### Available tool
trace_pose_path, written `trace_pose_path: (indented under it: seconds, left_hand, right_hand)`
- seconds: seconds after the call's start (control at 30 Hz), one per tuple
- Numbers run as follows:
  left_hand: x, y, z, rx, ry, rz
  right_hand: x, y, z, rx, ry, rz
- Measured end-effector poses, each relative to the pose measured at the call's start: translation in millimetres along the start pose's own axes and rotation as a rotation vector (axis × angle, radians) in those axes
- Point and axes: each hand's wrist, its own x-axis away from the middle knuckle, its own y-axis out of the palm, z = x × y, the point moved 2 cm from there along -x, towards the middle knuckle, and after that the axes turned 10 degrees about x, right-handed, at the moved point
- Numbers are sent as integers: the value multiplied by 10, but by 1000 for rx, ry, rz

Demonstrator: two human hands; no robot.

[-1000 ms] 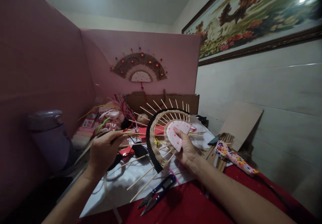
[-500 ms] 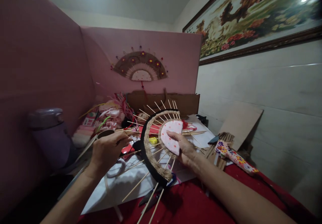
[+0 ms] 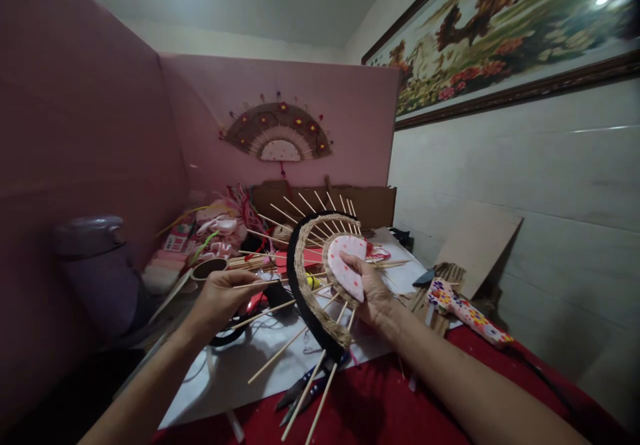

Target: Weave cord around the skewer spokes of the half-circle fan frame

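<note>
A handmade fan frame (image 3: 306, 298) of thin wooden sticks is held up, with a black band and a braided straw-coloured band curving across the sticks. My right hand (image 3: 376, 293) grips its white half-round base with red dots (image 3: 345, 268), thumb on the front face. On the left, my left hand (image 3: 220, 299) pinches the outer end of one fan stick (image 3: 253, 285). Black material (image 3: 277, 295) hangs behind the sticks near those fingers. Below the fan, dark-handled snips (image 3: 305, 388) lie on the red cloth.
A flower-patterned glue gun (image 3: 470, 315) lies at the right by cardboard scraps. Ribbons and yarn (image 3: 220, 221) are heaped at the back left, near a purple lidded container (image 3: 100, 278). A cardboard tube (image 3: 210, 268) stands behind my left hand. A finished fan (image 3: 280, 131) hangs on the pink board.
The fan has shifted slightly right and turned a little. My left hand has changed from a closed grip by the sticks to a pinch on one stick, its fingers now pointing right.
</note>
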Motion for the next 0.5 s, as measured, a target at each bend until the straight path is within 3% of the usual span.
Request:
trace_pose_path:
  seconds: [0.1, 0.23, 0.5]
  left_hand:
    - [35, 112, -54, 30, -53, -56]
    - [76, 205, -63, -27, -9, -142]
    - [21, 124, -164, 51, -49, -113]
  right_hand:
    - [22, 17, 14, -35, -5, 37]
    - [21, 22, 40, -36, -6, 26]
    - [6, 10, 37, -30, 14, 43]
